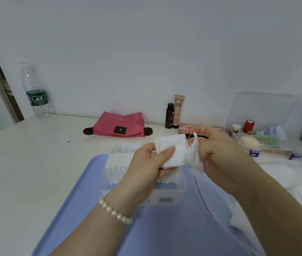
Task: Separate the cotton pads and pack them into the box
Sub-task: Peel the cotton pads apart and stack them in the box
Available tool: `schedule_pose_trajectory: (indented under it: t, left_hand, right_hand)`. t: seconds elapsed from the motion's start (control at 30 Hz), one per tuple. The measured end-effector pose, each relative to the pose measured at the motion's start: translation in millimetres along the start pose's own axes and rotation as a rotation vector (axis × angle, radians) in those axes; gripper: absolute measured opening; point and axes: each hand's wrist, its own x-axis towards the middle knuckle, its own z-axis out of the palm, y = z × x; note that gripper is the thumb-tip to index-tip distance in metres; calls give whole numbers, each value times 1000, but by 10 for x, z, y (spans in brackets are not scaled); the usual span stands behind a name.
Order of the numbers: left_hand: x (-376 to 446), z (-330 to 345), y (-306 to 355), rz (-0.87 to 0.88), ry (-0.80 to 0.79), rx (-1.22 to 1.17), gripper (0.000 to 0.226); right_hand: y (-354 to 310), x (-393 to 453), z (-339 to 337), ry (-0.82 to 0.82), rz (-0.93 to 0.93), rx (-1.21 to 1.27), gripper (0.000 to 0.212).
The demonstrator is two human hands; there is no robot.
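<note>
Got my left hand (146,163) pinched around a small stack of cotton pads (172,152), thumb flat across the front face and the other fingers tucked behind. My right hand (218,150) is closed on one thin pad (196,156) at the stack's right edge, and that pad hangs down loose below my fingertips. Both hands are up in the air, basically touching each other through the cotton.

Directly under the grip sits the clear box (165,191), barcode sticker on its near wall, with a row of packed pads (120,167) standing on edge inside, mostly below and left of my left hand. The box rests on a blue tray (83,209). Below my right wrist there's a clear zip bag (207,200) with a red seal line lying on the tray.

Beyond my hands, near the wall: a pink pouch (118,126), a dark little bottle (170,116) and a BB tube (178,111).
</note>
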Motion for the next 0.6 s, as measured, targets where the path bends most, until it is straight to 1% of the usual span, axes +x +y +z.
schedule_pose_trajectory:
  t: [0.13,0.2,0.27,0.33,0.37,0.43,0.5,0.6]
  left_hand:
    - [-3,9,13,6,5,-45,19]
    - [-7,12,17,12,17,-81,20]
    - [-3,10,18,1,25,-132,22]
    - [6,7,25,-18,33,-174,23]
    - [11,7,29,-20,39,-181,23]
    - [10,15,30,-12,37,-186,22]
    - [0,32,26,-7,19,-199,23]
    - [-21,56,24,-26,-4,-223,25]
  right_hand:
    - [30,-47,8,-10,-124,4,34]
    - [30,-75,30,35,-205,8,27]
    - [18,-98,72,48,-237,173,23]
    - [-6,-127,118,15,-201,407,18]
    - [-11,-140,138,5,-185,471,17]
    - [19,-151,174,28,-161,462,15]
    - [71,-158,202,129,-160,379,14]
    - [136,-160,229,272,-251,275,16]
